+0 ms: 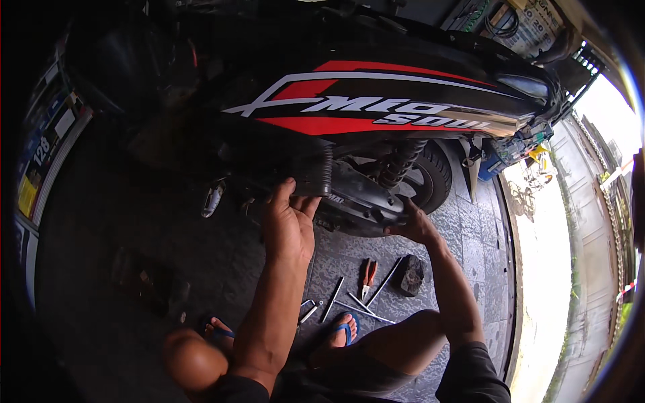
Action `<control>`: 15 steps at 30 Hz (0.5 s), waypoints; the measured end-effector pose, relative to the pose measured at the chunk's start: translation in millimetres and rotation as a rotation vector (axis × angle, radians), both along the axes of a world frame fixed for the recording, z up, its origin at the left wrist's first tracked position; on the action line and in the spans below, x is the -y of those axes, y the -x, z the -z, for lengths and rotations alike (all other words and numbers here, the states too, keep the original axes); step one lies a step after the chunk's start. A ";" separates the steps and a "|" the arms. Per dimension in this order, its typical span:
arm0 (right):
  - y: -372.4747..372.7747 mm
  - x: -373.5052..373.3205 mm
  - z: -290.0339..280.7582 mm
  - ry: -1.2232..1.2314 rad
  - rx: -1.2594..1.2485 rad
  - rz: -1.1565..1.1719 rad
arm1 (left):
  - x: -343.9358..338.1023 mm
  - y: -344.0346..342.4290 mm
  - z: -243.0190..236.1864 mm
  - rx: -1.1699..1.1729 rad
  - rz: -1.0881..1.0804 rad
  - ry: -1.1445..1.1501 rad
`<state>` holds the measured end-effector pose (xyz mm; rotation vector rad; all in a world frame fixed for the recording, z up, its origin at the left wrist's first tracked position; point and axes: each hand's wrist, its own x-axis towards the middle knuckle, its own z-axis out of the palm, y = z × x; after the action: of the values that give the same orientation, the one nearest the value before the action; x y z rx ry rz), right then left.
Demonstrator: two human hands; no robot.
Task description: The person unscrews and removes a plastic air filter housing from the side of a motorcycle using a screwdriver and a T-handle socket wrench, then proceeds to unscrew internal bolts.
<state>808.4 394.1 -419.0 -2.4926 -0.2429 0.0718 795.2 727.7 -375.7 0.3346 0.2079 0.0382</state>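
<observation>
A black scooter (376, 80) with red and white side graphics stands across the upper part of the view. Low on its side lies a long black plastic cover (366, 201), beneath a ribbed black duct (327, 168). My left hand (290, 221) grips the cover's front end near the duct, thumb up and fingers curled partly behind it. At the rear end, beside the wheel, my right hand (415, 225) is closed round the cover's edge. The fingertips of both hands are partly hidden. Behind the cover are a coil spring (401, 164) and the rear tyre (437, 176).
On the grey tiled floor lie red-handled pliers (369, 274), a T-handle wrench (383, 285), other metal rods (332, 299) and a dark block (411, 276). My blue-sandalled foot (347, 329) is close to them. A shelf (50, 154) stands at left; bright ground lies at right.
</observation>
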 end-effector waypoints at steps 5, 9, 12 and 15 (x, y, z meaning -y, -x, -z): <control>-4.5 -2.1 -14.3 -0.091 0.041 0.000 | 1.3 -4.1 3.8 -0.060 -0.031 -0.015; 10.1 -6.8 -58.4 -0.366 0.090 0.097 | 2.1 -5.1 5.2 -0.018 -0.015 -0.074; 26.7 -10.4 -89.7 -0.137 0.282 -0.013 | 2.3 -3.0 3.8 -0.029 -0.026 -0.087; 47.7 -28.4 -95.8 -0.040 0.163 0.065 | -3.9 -1.0 -0.6 -0.025 -0.031 -0.101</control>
<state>760.7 422.5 -323.1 -2.4663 -0.2289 -0.1618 796.2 731.6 -375.2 0.4328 0.2359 0.0750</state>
